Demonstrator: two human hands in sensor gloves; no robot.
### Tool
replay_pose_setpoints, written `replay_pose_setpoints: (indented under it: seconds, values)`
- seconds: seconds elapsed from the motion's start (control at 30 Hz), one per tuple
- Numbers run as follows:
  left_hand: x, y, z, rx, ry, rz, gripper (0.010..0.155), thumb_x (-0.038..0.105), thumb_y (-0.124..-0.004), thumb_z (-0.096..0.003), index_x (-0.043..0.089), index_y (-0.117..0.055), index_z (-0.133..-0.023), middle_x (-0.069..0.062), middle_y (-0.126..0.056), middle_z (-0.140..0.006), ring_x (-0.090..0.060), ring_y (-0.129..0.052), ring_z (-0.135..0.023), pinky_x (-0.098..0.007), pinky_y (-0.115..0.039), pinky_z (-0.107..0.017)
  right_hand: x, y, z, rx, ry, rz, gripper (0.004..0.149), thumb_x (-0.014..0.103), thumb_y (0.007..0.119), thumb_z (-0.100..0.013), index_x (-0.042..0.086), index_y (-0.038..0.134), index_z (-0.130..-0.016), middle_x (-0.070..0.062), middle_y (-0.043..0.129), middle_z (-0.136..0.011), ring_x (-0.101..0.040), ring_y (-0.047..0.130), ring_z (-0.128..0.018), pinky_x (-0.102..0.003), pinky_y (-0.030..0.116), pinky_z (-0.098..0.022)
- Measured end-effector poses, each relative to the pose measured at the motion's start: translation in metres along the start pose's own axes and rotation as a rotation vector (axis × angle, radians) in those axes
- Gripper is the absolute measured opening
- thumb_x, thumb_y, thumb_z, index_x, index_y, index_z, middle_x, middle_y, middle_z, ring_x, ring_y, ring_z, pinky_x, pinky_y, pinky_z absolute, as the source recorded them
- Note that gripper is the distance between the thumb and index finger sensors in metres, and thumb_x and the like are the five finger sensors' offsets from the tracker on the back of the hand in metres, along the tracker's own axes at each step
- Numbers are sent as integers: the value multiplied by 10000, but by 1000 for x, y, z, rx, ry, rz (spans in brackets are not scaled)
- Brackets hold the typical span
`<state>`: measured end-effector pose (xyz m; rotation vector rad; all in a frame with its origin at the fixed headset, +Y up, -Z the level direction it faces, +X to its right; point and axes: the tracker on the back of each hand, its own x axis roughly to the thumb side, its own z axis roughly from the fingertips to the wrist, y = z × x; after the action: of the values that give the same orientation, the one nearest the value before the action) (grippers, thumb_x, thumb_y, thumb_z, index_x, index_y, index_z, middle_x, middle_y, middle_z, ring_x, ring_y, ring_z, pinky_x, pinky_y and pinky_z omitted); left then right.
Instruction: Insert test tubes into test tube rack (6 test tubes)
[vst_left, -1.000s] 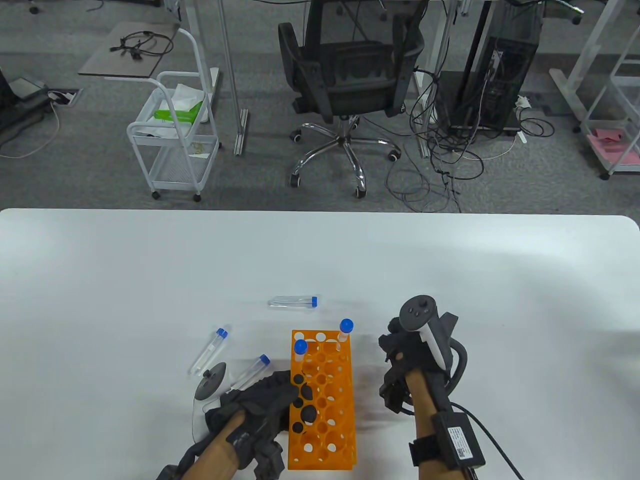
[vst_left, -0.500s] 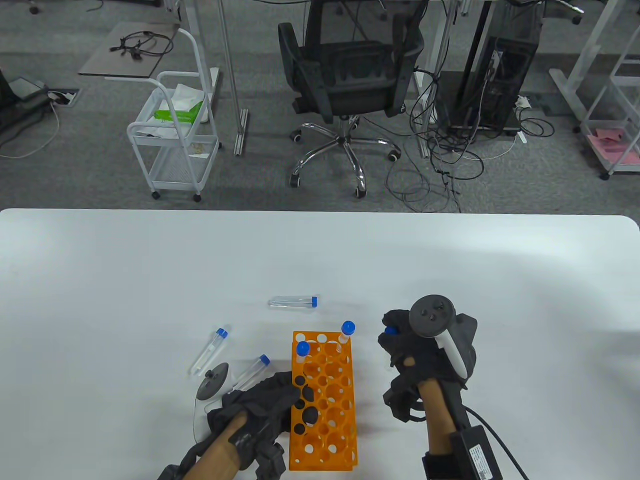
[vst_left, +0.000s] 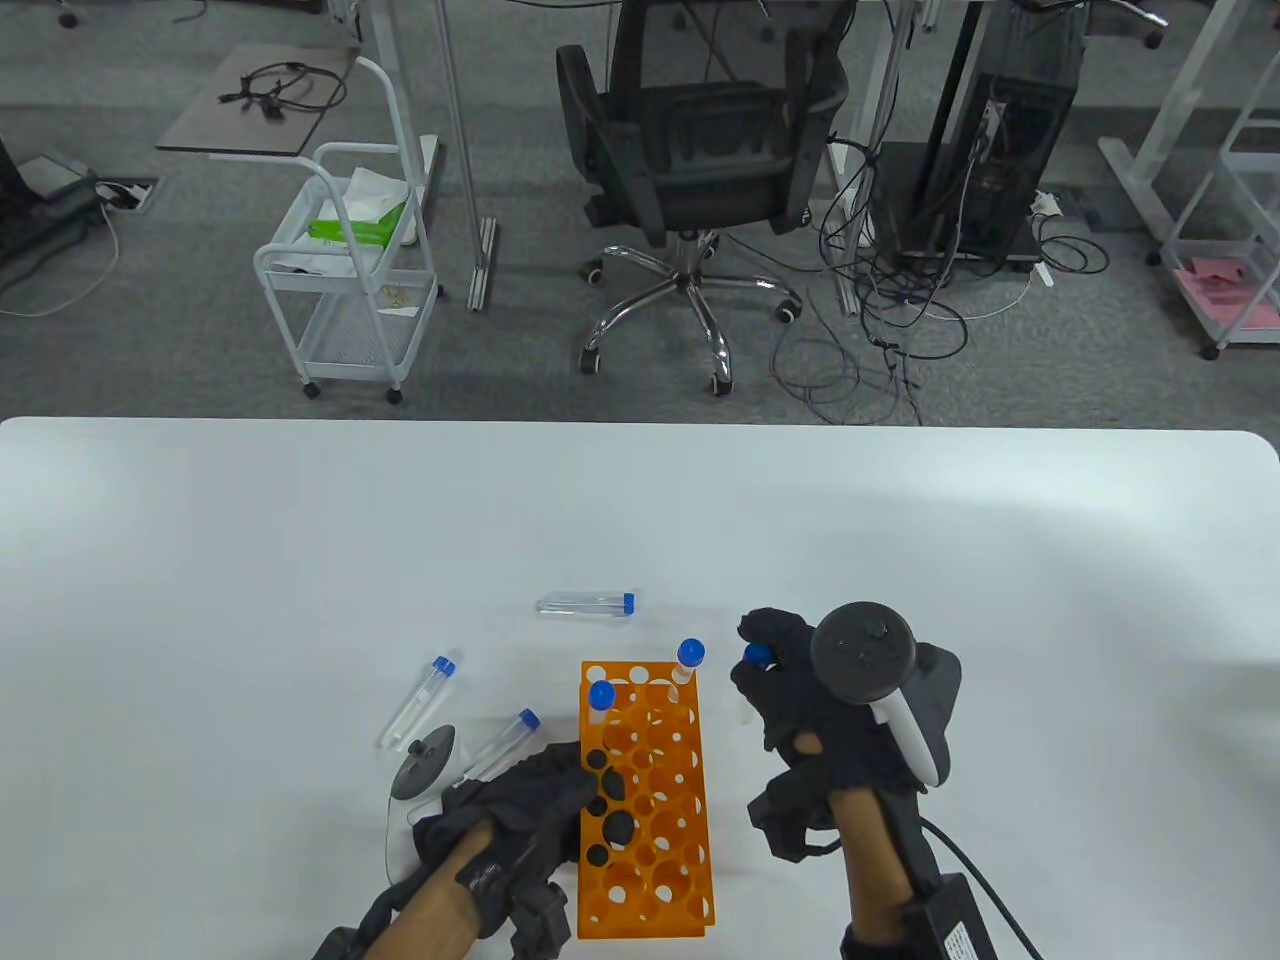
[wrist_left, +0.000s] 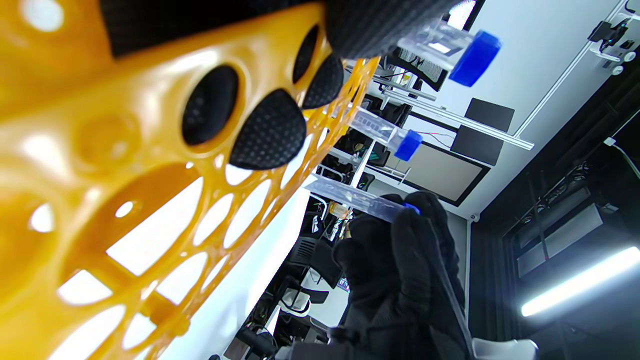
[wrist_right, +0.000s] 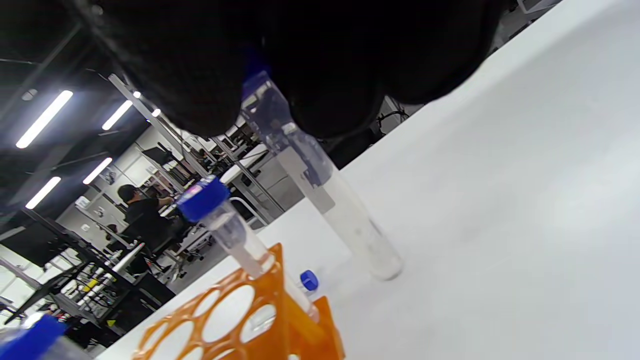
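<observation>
An orange test tube rack (vst_left: 660, 850) stands near the table's front edge, and two blue-capped tubes stand in its far corners (vst_left: 601, 696) (vst_left: 689, 658). My left hand (vst_left: 530, 810) rests on the rack's left side with fingertips on its top holes (wrist_left: 270, 131). My right hand (vst_left: 790, 680) pinches a blue-capped tube (vst_left: 756, 655) by its cap end, just right of the rack's far right corner. In the right wrist view this tube (wrist_right: 325, 192) hangs tilted, its tip close to the table. Three more tubes lie on the table (vst_left: 588, 603) (vst_left: 418, 702) (vst_left: 500, 743).
The white table (vst_left: 300, 560) stretches wide to the left, right and far side. Beyond its far edge stand an office chair (vst_left: 700, 150), a white cart (vst_left: 350, 270) and cables on the floor.
My right hand has lifted a tube off the table and carried it left and forward towards the rack's far right corner. My left hand has stayed on the rack.
</observation>
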<state>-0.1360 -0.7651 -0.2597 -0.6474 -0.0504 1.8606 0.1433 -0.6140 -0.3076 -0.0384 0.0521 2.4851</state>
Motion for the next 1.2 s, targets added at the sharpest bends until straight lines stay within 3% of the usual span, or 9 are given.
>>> replay_pose_setpoints:
  seconds: [0.47, 1.2]
  values:
    - [1, 2, 0, 11, -4, 8, 490, 246, -690, -468, 70, -560, -907, -174, -816, -806, -246, -1034, -574, -349, -934, -337, 21, -11, 20, 21, -114, -75, 562, 423, 911, -423, 303, 709, -933, 8, 848, -926, -185, 976, -670, -459, 820, -530]
    - [2, 3, 0, -1, -12, 4, 491, 248, -690, -469, 71, -558, -908, -173, -814, -808, -248, -1032, -575, -348, -933, -338, 34, 9, 22, 134, -174, -30, 563, 411, 905, -434, 308, 695, -946, 12, 831, -950, -194, 966, -702, -469, 809, -543]
